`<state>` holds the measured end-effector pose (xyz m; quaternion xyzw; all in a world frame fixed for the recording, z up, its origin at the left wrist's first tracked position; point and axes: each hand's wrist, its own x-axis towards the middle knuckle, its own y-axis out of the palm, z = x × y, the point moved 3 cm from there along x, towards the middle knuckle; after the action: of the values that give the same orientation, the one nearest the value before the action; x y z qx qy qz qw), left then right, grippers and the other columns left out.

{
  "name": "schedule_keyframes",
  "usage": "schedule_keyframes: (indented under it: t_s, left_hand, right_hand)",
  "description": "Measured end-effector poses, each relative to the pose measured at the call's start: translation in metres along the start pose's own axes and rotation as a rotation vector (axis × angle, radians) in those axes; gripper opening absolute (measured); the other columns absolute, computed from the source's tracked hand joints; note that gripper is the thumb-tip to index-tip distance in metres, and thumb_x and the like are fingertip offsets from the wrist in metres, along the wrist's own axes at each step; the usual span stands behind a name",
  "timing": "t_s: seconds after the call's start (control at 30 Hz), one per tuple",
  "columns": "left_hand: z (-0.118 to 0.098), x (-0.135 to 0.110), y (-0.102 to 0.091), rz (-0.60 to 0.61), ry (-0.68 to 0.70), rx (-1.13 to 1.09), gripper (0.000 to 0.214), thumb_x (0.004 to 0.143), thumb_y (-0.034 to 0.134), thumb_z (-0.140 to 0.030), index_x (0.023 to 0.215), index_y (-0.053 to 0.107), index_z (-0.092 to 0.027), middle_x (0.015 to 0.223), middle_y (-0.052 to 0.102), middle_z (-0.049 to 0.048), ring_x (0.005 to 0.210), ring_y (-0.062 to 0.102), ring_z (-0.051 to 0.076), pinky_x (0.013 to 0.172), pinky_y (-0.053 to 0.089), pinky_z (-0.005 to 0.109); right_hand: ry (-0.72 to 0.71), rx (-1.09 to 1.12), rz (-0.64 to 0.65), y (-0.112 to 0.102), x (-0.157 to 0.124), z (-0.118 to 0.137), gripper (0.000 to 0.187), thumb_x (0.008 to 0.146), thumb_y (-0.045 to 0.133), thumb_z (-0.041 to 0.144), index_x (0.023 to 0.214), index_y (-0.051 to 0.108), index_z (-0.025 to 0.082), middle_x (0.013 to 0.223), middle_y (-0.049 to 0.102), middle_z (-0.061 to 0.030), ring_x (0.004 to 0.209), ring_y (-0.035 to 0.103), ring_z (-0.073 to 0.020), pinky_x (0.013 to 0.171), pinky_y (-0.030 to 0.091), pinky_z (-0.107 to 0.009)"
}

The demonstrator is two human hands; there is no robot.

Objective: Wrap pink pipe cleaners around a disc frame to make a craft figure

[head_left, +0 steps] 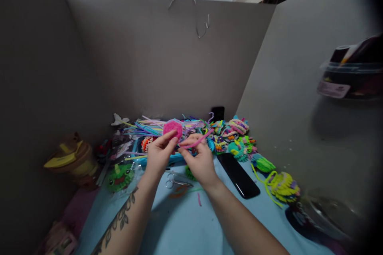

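**Head view check-in: pink fuzzy piece looks partway there**

So the rounded pink piece (172,128) already has a solid, filled-in shape, and I'd call that bit done. What's left, going by looks, is the loose pink strand (203,138) sticking out to the right, not worked in yet. Can't tell if it's actually joined to the round part (fingers are right in the way, typical).

Position-wise, the pink piece sits just above the left hand (161,147), pinched at its lower edge between thumb and fingers. The right hand (200,157) is right beside it, fingers curled with the strand gripped between them. Both hands are up in front of the blue tray (176,159). Scissors (183,183) lie on the blue cloth (185,227) below, near a short pink scrap (199,199), and neither hand is touching them.
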<state>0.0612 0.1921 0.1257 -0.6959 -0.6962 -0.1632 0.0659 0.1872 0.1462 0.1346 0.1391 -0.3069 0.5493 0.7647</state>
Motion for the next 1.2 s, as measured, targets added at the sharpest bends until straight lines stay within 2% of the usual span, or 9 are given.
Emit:
schedule_keyframes:
  t_s: [0.07,0.2,0.4,0.5,0.6,0.67,0.8,0.97,1.2]
  left_hand:
    - [0.001,0.000,-0.001,-0.026,0.015,0.011,0.029,0.068,0.073,-0.033,0.091,0.074,-0.016,0.071,0.073,0.0039,0.048,0.055,0.009,0.045,0.044,0.019]
    - [0.003,0.001,-0.003,-0.036,0.009,-0.004,0.018,0.063,0.077,-0.029,0.074,0.074,-0.016,0.070,0.073,0.0040,0.062,0.064,0.014,0.061,0.051,0.023]
    - [0.004,-0.002,0.003,0.060,-0.058,-0.079,0.019,0.059,0.079,-0.029,0.073,0.074,-0.016,0.070,0.073,0.0050,0.065,0.065,0.015,0.063,0.051,0.024]
    - [0.006,-0.001,0.003,0.077,-0.067,-0.126,0.021,0.062,0.078,-0.031,0.077,0.074,-0.016,0.071,0.073,0.0043,0.058,0.061,0.011,0.052,0.046,0.019]
    - [0.005,0.000,0.000,0.104,-0.041,-0.143,0.024,0.068,0.074,-0.033,0.086,0.073,-0.017,0.072,0.072,0.0033,0.048,0.053,0.006,0.042,0.037,0.016]
    - [0.003,0.000,-0.001,0.130,-0.018,-0.130,0.025,0.068,0.075,-0.031,0.089,0.073,-0.017,0.076,0.072,0.0038,0.053,0.056,0.008,0.045,0.040,0.017]
    - [-0.002,-0.003,0.000,0.164,-0.003,-0.094,0.026,0.063,0.078,-0.028,0.086,0.073,-0.017,0.084,0.074,0.0067,0.074,0.066,0.017,0.063,0.051,0.024]
    - [-0.006,-0.005,0.002,0.180,-0.008,-0.071,0.022,0.063,0.077,-0.030,0.080,0.073,-0.017,0.081,0.074,0.0070,0.075,0.067,0.019,0.068,0.053,0.028]
    - [-0.003,-0.005,0.002,0.212,0.004,-0.073,0.018,0.063,0.077,-0.028,0.077,0.074,-0.017,0.076,0.074,0.0054,0.070,0.066,0.017,0.068,0.053,0.028]
  right_hand:
    - [0.010,0.007,-0.030,-0.002,-0.001,0.003,0.001,0.075,0.066,0.019,0.075,0.066,0.019,0.086,0.056,-0.0029,0.084,0.054,-0.0170,0.074,0.044,-0.029]
    - [0.059,0.054,-0.022,-0.010,0.004,-0.001,0.006,0.076,0.066,0.024,0.073,0.066,0.019,0.085,0.055,-0.0021,0.079,0.052,-0.0163,0.070,0.042,-0.028]
    - [0.204,0.261,-0.210,-0.024,0.015,-0.027,0.018,0.076,0.067,0.034,0.070,0.062,0.018,0.077,0.051,0.0006,0.075,0.048,-0.0144,0.073,0.040,-0.028]
    - [0.220,0.304,-0.162,-0.019,0.014,-0.028,0.019,0.076,0.066,0.038,0.076,0.061,0.019,0.079,0.052,0.0005,0.073,0.048,-0.0139,0.067,0.040,-0.026]
    - [0.190,0.211,-0.078,-0.015,0.012,-0.022,0.020,0.072,0.068,0.037,0.082,0.063,0.020,0.101,0.053,-0.0041,0.088,0.053,-0.0184,0.069,0.043,-0.027]
    - [0.171,0.122,-0.036,-0.014,0.011,-0.018,0.017,0.072,0.068,0.035,0.082,0.066,0.020,0.111,0.051,-0.0063,0.101,0.052,-0.0221,0.078,0.045,-0.031]
    - [0.145,0.047,-0.014,-0.013,0.010,-0.014,0.014,0.075,0.066,0.033,0.078,0.069,0.020,0.110,0.052,-0.0070,0.109,0.050,-0.0231,0.097,0.038,-0.036]
    - [0.182,0.088,-0.017,-0.013,0.010,-0.016,0.023,0.075,0.066,0.039,0.065,0.063,0.019,0.115,0.051,-0.0073,0.114,0.049,-0.0238,0.101,0.034,-0.036]
    - [0.189,0.087,0.037,-0.013,0.010,-0.017,0.025,0.075,0.066,0.039,0.062,0.059,0.018,0.125,0.046,-0.0084,0.123,0.043,-0.0251,0.105,0.028,-0.037]
